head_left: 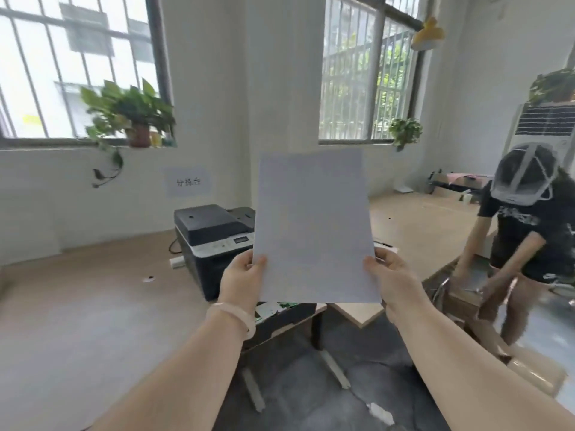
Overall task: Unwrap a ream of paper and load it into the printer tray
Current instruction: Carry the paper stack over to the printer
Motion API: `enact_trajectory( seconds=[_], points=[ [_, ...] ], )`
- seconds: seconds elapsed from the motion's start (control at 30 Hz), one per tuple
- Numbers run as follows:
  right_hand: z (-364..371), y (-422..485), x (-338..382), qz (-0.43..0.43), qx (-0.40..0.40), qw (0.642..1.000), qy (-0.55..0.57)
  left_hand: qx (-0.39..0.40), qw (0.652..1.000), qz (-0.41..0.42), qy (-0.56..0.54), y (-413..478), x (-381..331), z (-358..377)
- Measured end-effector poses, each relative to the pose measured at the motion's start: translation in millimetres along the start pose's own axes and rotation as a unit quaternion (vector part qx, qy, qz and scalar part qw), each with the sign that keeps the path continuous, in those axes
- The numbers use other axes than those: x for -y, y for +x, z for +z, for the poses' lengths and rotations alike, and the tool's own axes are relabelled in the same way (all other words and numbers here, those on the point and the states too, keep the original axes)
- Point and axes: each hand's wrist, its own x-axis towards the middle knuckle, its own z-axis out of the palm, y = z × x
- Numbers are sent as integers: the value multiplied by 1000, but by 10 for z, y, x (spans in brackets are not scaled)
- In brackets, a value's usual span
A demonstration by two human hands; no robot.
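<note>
Both hands were raised: the left hand [241, 275] pinched the lower left edge, and the right hand [393, 275] the lower right edge, of an upright white rectangular sheet of paper [314, 225]; one sheet or several could not be told. It stood before the black-and-grey box-shaped printer [214, 241], hiding its right side. The printer sat on a tan wooden table [77, 290]. Right of the printer, a person in a black shirt [522, 231] bent forward. Beyond the printer, a green potted plant [137, 116] stood on the windowsill.

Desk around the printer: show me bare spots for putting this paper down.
Widest: desktop left of the printer, up to the wall. Also the right desktop before the boxes. Crowded: the printer's front edge, with green-white wrapper.
</note>
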Motion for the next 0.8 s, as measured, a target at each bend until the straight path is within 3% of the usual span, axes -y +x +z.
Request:
enact_trajectory(
  seconds=[0.1, 0.47, 0.8],
  points=[
    [400, -1, -104, 3, 59, 998, 23, -62, 998, 4, -5, -48, -16, -362],
    [1700, -1, -292, 21, 184, 982, 35, -162, 986, 18, -14, 48, 34, -1440],
    [2762, 363, -591, 25, 216, 976, 13, -197, 980, 12, -33, 753, 221, -2139]
  ],
)
